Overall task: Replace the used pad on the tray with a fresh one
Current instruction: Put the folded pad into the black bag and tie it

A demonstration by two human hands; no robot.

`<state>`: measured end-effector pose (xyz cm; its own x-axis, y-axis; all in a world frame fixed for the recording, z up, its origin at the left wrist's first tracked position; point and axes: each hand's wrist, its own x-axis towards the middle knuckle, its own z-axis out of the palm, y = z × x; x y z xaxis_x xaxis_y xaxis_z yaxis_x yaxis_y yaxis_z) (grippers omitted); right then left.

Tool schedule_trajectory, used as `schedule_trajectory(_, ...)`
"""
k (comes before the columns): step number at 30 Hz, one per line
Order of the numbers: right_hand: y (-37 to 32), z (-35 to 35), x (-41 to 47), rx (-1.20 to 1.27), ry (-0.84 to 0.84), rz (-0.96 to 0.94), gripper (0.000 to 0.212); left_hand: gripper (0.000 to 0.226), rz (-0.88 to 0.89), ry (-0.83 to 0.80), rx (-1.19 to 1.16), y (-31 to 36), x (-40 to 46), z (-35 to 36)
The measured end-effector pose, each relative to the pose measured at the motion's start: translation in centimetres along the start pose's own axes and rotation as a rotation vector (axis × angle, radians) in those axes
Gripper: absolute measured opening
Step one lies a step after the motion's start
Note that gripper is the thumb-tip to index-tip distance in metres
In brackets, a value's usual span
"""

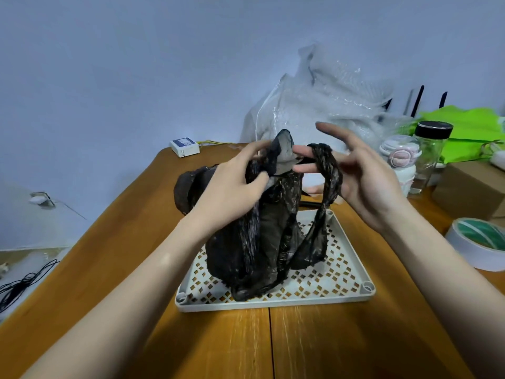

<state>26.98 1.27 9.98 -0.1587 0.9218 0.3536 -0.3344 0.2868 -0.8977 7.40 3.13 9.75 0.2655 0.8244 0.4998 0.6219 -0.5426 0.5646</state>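
Note:
A black plastic bag (262, 242) stands on a pale perforated tray (322, 280) in the middle of the wooden table. My left hand (232, 184) pinches one bag handle near its top. My right hand (358, 173) has its fingers spread, with the other handle looped over them. A bit of light material shows inside the bag's mouth; I cannot tell what it is. No pad is visible on the tray.
A dark rounded object (188, 190) lies behind the bag. Bubble wrap (322, 105) is piled at the back. At the right stand a glass jar (430, 149), a pink-lidded container (400, 157), a cardboard box (470, 187) and a tape roll (478, 242). A white device (184, 146) sits far left.

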Motion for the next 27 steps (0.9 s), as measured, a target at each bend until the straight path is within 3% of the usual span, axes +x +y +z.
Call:
schedule_trajectory(3, 0.1, 0.1, -0.3, -0.178, -0.078, -0.087, 0.061, 0.070, 0.039, -0.093, -0.132, 0.7, -0.4, -0.3)
schedule_trajectory(6, 0.3, 0.3, -0.4, -0.503, -0.110, -0.194, 0.051, 0.077, 0.065, -0.139, -0.217, 1.2, -0.5, -0.6)
schedule_trajectory(10, 0.5, 0.9, 0.0, -0.774, 0.052, -0.116, 0.011, 0.083, 0.120, -0.240, -0.245, 1.3, -0.6, -1.0)
schedule_trajectory(12, 1.3, 0.7, 0.3, -0.859, 0.167, -0.063, 0.030, 0.083, 0.123, -0.310, -0.320, 1.2, -0.6, -1.2)
schedule_trajectory(14, 1.8, 0.9, 0.3, -0.923, 0.240, -0.066, 0.021, 0.084, 0.117, -0.376, -0.425, 1.1, -0.7, -1.3)
schedule_trajectory(16, 2.2, 0.9, 0.3, -0.917, 0.306, -0.060, 0.011, 0.078, 0.146, -0.394, -0.361, 0.7, -0.7, -1.2)
schedule_trajectory(21, 2.7, 1.3, 0.3, -0.889, 0.454, -0.178, 0.019, 0.036, 0.261, -0.216, -0.143, 0.7, -0.8, 0.0)
schedule_trajectory(24, 3.0, 1.7, 0.3, -0.898, 0.456, -0.246, 0.017, 0.026, 0.165, -0.114, -0.233, 1.0, -0.5, 0.8)
schedule_trajectory(27, 3.1, 1.6, 0.7, -0.767, 0.331, -0.211, 0.012, 0.021, 0.069, -0.063, -0.354, 1.1, 0.1, 1.2)
